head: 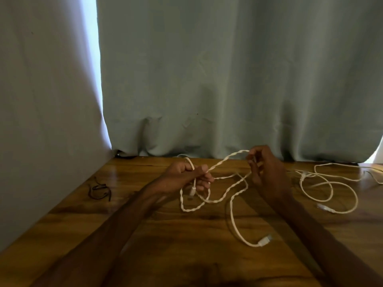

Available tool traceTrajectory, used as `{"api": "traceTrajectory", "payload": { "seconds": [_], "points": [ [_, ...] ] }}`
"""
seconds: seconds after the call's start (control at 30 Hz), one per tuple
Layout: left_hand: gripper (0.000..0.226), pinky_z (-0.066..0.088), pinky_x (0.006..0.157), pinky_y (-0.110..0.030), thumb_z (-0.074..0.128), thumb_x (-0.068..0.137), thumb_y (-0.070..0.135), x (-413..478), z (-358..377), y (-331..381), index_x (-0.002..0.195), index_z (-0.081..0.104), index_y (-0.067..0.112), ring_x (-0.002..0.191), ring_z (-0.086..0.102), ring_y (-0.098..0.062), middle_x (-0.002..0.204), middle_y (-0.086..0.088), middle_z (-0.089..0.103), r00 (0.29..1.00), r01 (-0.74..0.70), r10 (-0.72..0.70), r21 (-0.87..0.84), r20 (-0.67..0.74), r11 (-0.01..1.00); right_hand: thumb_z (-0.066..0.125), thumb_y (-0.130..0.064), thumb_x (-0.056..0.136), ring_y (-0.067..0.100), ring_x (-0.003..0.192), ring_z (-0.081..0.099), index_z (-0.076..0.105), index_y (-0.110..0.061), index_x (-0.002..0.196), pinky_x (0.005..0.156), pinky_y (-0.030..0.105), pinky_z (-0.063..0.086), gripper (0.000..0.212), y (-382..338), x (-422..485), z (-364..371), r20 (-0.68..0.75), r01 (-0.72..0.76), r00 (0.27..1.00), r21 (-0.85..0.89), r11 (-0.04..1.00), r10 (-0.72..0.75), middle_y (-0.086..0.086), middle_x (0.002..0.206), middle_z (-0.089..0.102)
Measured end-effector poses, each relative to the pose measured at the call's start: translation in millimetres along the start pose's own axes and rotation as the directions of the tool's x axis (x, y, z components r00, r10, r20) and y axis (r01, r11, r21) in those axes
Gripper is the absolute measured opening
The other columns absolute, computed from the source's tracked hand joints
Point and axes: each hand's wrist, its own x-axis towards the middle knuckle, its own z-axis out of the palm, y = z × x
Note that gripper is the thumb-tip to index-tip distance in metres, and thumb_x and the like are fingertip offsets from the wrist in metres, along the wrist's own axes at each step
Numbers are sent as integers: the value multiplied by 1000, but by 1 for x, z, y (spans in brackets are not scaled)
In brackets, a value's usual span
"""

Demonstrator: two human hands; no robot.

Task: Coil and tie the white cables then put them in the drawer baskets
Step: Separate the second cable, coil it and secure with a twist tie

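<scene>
A white cable (232, 208) lies in loose twisted loops on the wooden table (145, 235), its USB plug (264, 240) resting near the front. My left hand (186, 179) grips one part of it, with a plug end hanging below the fingers. My right hand (265, 170) pinches the same cable higher up, and a twisted stretch runs taut between the two hands above the table. A second white cable (329, 189) lies in loose loops to the right, untouched. No drawer baskets are in view.
Thin dark ties (99, 190) lie on the table at the left. A grey-blue curtain (228, 79) hangs along the table's back edge, and a pale cloth (41, 121) covers the left side.
</scene>
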Motion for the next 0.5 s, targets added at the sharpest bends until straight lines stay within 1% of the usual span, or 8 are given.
{"api": "traceTrajectory", "payload": {
  "seconds": [0.07, 0.17, 0.23, 0.3, 0.33, 0.4, 0.47, 0.5],
  "points": [
    [37, 60, 88, -37, 64, 97, 33, 4, -2, -3, 94, 78, 0, 92, 74, -29, 103, -22, 77, 989, -23, 8, -98, -149, 995, 61, -10, 99, 17, 82, 66, 52, -22, 119, 66, 36, 55, 25, 4, 1, -4, -30, -90, 995, -13, 996, 90, -3, 97, 68],
    [36, 61, 76, -28, 54, 105, 27, 6, -9, -1, 88, 76, 5, 88, 74, -23, 98, -16, 79, 946, -113, 80, -86, -313, 990, 65, -2, 92, 23, 76, 64, 52, -18, 124, 62, 32, 45, 38, 12, 1, -17, -69, -162, 986, -119, 980, 154, 1, 93, 67],
    [38, 60, 70, -26, 49, 108, 26, 5, -17, 1, 88, 73, 5, 80, 73, -17, 89, -9, 80, 894, -164, 148, -1, -422, 986, 73, 7, 78, 24, 84, 65, 52, -18, 126, 68, 32, 45, 58, 21, -1, -25, -51, -189, 982, -185, 964, 183, 1, 102, 68],
    [42, 56, 60, -24, 45, 109, 28, 3, -26, 4, 86, 69, 4, 63, 67, -11, 73, -3, 75, 834, -201, 211, 74, -511, 977, 76, 8, 71, 28, 100, 65, 54, -20, 126, 78, 37, 50, 66, 30, -1, -29, -8, -183, 983, -217, 959, 186, 3, 117, 67],
    [43, 51, 52, -24, 43, 110, 30, 2, -28, 5, 87, 68, 3, 53, 59, -9, 64, 0, 68, 813, -205, 226, 100, -536, 974, 80, 6, 70, 31, 111, 61, 54, -22, 128, 87, 41, 51, 69, 34, -1, -29, 38, -167, 983, -231, 959, 180, 6, 125, 64],
    [46, 38, 41, -23, 39, 110, 37, 1, -29, 6, 90, 67, 6, 43, 42, -6, 55, 6, 51, 807, -174, 216, 129, -550, 976, 89, -7, 71, 34, 132, 48, 46, -29, 139, 103, 44, 44, 83, 37, 1, -30, 196, -133, 963, -263, 955, 188, 10, 143, 51],
    [48, 29, 38, -20, 37, 111, 38, -1, -24, 6, 90, 67, 7, 41, 34, -4, 52, 9, 42, 824, -153, 196, 125, -532, 980, 92, -22, 71, 31, 147, 31, 24, -28, 157, 117, 44, 33, 110, 32, 4, -33, 407, -79, 888, -320, 944, 212, 9, 161, 31],
    [49, 26, 38, -18, 35, 111, 35, -1, -21, 6, 89, 67, 6, 40, 32, -3, 51, 8, 40, 832, -150, 192, 121, -520, 981, 91, -28, 72, 30, 153, 20, 8, -27, 161, 123, 44, 27, 122, 26, 4, -36, 521, -45, 822, -344, 938, 231, 8, 167, 17]
  ]
}}
